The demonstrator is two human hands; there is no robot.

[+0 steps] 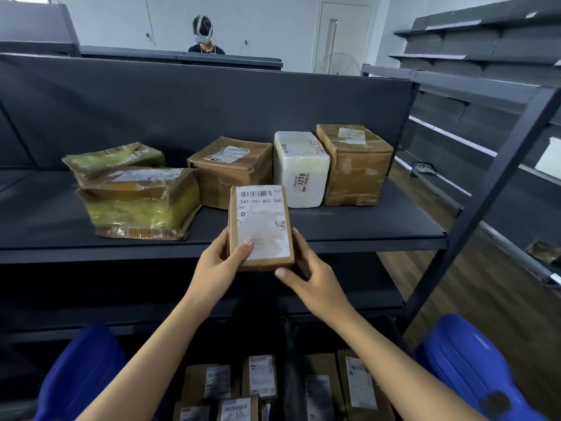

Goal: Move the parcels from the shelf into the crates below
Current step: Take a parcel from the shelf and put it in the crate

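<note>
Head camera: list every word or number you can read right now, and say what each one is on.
"247-247-A02-060": white label on the small parcel being held.
"A02": same label, just below that number.
"3270": sticker on the front of the white foam box.
The labels on the brown shelf parcels and on the lower parcels are too blurred to read.

Your parcel (261, 230) is brown with a white, black-barcoded label (261, 205); you see a white box (300, 170), yellow-taped brown parcels (139, 202), a dark grey shelf (364, 226) and blue crates (473, 369).
</note>
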